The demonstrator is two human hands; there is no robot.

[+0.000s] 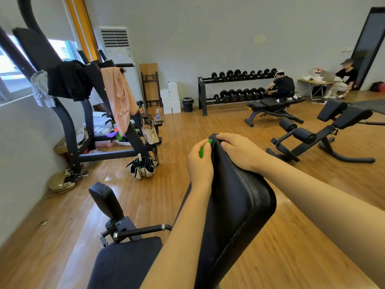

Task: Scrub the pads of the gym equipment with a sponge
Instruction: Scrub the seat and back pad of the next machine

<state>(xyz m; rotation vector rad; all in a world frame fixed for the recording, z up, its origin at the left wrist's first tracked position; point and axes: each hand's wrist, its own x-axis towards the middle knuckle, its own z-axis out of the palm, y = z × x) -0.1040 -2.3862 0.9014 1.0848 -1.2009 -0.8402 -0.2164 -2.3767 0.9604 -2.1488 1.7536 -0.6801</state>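
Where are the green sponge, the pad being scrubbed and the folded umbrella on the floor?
green sponge (203, 150), head view, strip showing beside the fingers.
pad (239, 197), head view, its black top face.
folded umbrella (142, 166), head view, its canopy.

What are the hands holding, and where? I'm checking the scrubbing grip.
The left hand pinches the green sponge around its middle; the right hand grips the backrest pad at its top edge.

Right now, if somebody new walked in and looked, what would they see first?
First, the long black padded backrest sticking up in the middle, with a left hand pressing a bright green sponge against its side and a right hand holding its top end. Next, the peach-coloured cloth hanging on the black frame at the left, and the dumbbell rack by the back wall.
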